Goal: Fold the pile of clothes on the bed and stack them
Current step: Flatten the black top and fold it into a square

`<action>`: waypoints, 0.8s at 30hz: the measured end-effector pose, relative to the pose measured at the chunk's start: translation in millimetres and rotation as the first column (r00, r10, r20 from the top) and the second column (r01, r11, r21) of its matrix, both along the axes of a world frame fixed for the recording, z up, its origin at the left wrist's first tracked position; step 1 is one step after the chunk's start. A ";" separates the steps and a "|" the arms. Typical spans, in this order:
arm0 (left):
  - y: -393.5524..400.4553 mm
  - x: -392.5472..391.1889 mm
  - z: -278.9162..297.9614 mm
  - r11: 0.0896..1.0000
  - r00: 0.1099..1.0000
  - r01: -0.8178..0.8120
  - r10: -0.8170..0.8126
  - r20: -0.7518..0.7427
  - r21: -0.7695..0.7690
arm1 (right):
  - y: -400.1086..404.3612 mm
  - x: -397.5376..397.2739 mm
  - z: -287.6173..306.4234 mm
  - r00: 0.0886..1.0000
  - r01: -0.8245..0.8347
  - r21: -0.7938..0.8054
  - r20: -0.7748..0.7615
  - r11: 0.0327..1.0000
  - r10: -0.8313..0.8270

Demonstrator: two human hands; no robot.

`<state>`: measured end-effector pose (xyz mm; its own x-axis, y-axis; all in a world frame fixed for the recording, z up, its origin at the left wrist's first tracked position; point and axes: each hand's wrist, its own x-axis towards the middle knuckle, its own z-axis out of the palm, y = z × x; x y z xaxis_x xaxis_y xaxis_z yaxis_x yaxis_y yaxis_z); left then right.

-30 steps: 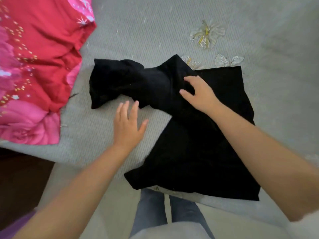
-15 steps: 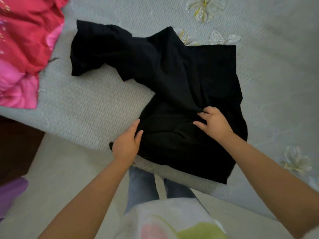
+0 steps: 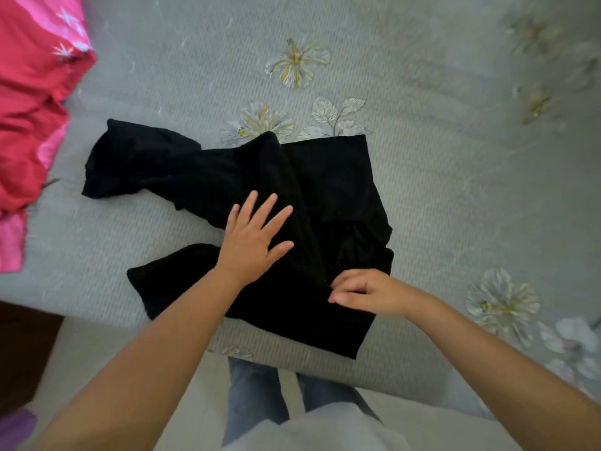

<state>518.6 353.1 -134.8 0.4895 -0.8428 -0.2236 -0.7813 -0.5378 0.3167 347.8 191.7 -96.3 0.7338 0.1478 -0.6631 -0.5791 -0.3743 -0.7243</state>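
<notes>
— What's on the grey flowered bedspread (image 3: 439,190)?

— The right hand (image 3: 367,292) pinches a fold of the black garment (image 3: 325,177) near its near-right edge; the left hand (image 3: 252,244) lies flat, fingers spread, on its middle.

— Folded?

— Partly, I'd say. Its left part sprawls bunched; the red fabric (image 3: 29,102) at far left waits untouched.

Brightness: soft, even daylight; no glare.
Light source: cannot tell; no hard beam.
Shadows: faint, only a thin dark rim beneath the left hand (image 3: 250,242) and right hand (image 3: 367,292).
Black garment (image 3: 325,177): so dark that its folds barely read; detail lost.
Bedspread (image 3: 455,190): weave fairly sharp just beside the garment, smeared far right of it.
Blur: motion smear on flower prints at the right edge and on the red cloth (image 3: 32,109) left of the garment.
Distortion: wide-angle; forearms swell toward the bottom corners.
</notes>
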 end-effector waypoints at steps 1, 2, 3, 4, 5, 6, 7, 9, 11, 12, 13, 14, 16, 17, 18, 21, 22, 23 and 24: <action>-15.2 -0.7 0.8 0.998 0.999 0.037 -0.036 -0.023 0.056 | -2.2 -4.4 -0.8 1.000 -0.022 0.017 -0.010 1.000 0.022; -28.8 -1.1 -1.3 0.989 0.998 0.063 -0.059 -0.034 0.135 | -5.0 -4.7 1.0 1.000 0.016 0.009 0.018 1.000 -0.017; -39.0 -0.5 -5.8 0.973 0.996 0.093 -0.091 -0.020 0.212 | -11.8 -5.5 -4.3 0.990 0.092 -0.106 0.116 0.990 -0.080; -47.2 1.4 -9.8 0.949 0.990 0.140 -0.144 -0.005 0.284 | -20.5 -2.5 -10.6 0.957 0.195 -0.275 0.262 0.941 -0.122; -52.2 3.8 -11.4 0.922 0.977 0.195 -0.211 0.013 0.334 | -28.1 2.4 -18.3 0.930 0.234 -0.446 0.363 0.864 -0.064; -54.9 7.5 -13.3 0.892 0.957 0.256 -0.288 0.031 0.373 | -34.6 11.6 -29.1 0.924 0.202 -0.584 0.379 0.786 0.045; -54.5 11.0 -13.8 0.851 0.928 0.322 -0.371 0.042 0.415 | -38.3 24.2 -34.3 0.956 0.093 -0.681 0.265 0.727 0.126; -52.6 20.0 -12.4 0.756 0.862 0.420 -0.506 0.040 0.502 | -40.7 49.8 -47.3 0.974 -0.174 -0.737 -0.029 0.653 0.227; -46.0 31.8 -4.5 0.770 0.866 0.382 -0.491 0.092 0.512 | -40.7 73.0 -53.5 0.972 -0.196 -0.793 -0.079 0.577 0.221; -42.3 39.2 -1.5 0.834 0.890 0.315 -0.425 0.163 0.453 | -44.0 80.5 -53.2 0.981 -0.142 -0.821 -0.042 0.553 0.190; -38.2 47.6 2.1 0.900 0.903 0.241 -0.345 0.257 0.363 | -50.2 84.1 -50.1 0.994 -0.029 -0.842 0.031 0.539 0.102; -33.2 54.0 7.3 0.942 0.908 0.179 -0.269 0.321 0.285 | -60.5 85.0 -43.4 0.994 0.099 -0.848 0.111 0.521 -0.008; -20.1 62.3 17.5 0.986 0.896 0.085 -0.139 0.421 0.143 | -91.0 73.7 -27.4 0.898 0.420 -0.800 0.300 0.428 -0.320; -14.6 62.2 23.8 0.991 0.909 0.042 -0.092 0.406 0.130 | -108.7 62.8 -18.2 0.797 0.561 -0.752 0.377 0.346 -0.472; -12.6 58.9 27.9 0.989 0.919 0.033 -0.086 0.386 0.142 | -124.0 47.3 -11.8 0.680 0.656 -0.705 0.398 0.269 -0.615; -20.0 35.6 35.1 0.958 0.946 0.026 -0.116 0.304 0.286 | -142.2 -6.8 -10.9 0.371 0.691 -0.702 0.142 0.171 -0.918; -24.4 27.6 29.5 0.932 0.951 0.027 -0.134 0.277 0.361 | -136.3 -22.5 -11.0 0.358 0.619 -0.738 -0.041 0.269 -0.933; -30.3 19.3 24.2 0.913 0.963 0.041 -0.144 0.227 0.406 | -126.8 -33.9 -12.5 0.386 0.536 -0.728 -0.240 0.428 -0.891; -37.8 11.6 22.1 0.892 0.980 0.040 -0.122 0.156 0.451 | -115.7 -40.7 -12.2 0.436 0.455 -0.675 -0.399 0.580 -0.806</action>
<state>530.2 315.3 -112.7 0.4898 -0.7139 -0.5005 -0.8486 -0.5219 -0.0861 307.1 76.0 -108.6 -0.1272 -0.5811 -0.8039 -0.9852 0.1677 0.0347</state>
